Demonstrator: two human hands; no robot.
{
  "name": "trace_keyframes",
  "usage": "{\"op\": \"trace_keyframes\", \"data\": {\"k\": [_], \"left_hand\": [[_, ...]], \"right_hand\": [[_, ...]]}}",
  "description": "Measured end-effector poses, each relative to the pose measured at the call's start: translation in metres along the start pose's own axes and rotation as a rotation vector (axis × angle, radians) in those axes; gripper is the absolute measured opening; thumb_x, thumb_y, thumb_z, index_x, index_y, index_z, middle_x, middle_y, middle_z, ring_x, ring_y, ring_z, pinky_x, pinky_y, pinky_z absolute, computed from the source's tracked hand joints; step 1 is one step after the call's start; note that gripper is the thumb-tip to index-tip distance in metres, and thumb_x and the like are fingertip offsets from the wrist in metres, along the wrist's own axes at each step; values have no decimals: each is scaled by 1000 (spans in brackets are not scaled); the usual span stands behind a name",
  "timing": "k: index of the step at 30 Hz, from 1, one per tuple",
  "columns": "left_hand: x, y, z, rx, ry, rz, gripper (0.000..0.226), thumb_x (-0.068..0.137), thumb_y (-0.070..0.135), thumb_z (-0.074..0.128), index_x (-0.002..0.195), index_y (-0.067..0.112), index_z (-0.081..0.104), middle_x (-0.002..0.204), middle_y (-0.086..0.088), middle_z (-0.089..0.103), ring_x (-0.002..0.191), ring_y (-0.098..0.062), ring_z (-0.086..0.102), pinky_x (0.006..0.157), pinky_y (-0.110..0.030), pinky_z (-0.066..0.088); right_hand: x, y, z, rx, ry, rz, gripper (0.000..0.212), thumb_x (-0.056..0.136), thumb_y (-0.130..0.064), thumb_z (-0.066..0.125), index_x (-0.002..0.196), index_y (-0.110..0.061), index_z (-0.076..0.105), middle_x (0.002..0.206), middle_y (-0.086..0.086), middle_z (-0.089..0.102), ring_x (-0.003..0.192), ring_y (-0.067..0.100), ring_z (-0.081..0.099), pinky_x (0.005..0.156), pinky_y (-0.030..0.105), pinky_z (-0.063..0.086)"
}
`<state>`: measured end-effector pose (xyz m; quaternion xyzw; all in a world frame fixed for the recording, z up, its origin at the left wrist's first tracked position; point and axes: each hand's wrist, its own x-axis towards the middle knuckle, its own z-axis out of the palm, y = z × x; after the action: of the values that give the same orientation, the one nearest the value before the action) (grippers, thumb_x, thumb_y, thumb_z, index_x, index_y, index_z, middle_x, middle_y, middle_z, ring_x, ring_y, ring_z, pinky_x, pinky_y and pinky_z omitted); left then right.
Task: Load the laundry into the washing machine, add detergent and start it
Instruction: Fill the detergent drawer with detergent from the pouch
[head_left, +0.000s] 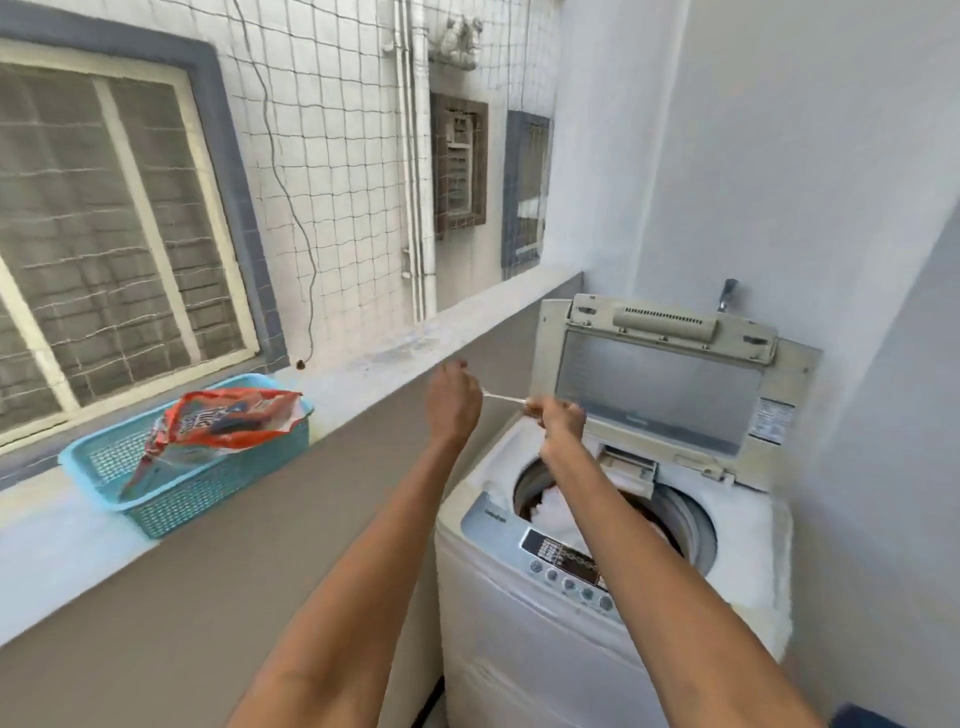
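Laundry (558, 512), white cloth on something darker, already lies in the drum of the top-loading washing machine (524, 644), its lid (660, 384) propped upright. Above the rim, the left hand (453, 400) and right hand (558, 422) each pinch one end of a thin white strip (503, 398), pulled taut between them, what it is unclear. The red detergent bag (223, 423) waits unopened-looking in the turquoise basket (156, 499) on the ledge (363, 374), likely the next reach.
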<state>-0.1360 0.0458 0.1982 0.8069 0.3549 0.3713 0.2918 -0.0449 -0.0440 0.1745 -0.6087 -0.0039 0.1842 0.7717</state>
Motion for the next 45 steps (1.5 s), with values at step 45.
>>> {"op": "trace_keyframes", "data": {"k": [45], "left_hand": [[-3,-86,394,636,-960,539,62,99,24,29,151,7,-1,160,-11,-4,148,-28,-5,118,-50,1]], "right_hand": [[267,117,-199,-1253,357,-661,18,79,-5,63,82,-12,47,66,7,54,63,27,52,57,32,41]]}}
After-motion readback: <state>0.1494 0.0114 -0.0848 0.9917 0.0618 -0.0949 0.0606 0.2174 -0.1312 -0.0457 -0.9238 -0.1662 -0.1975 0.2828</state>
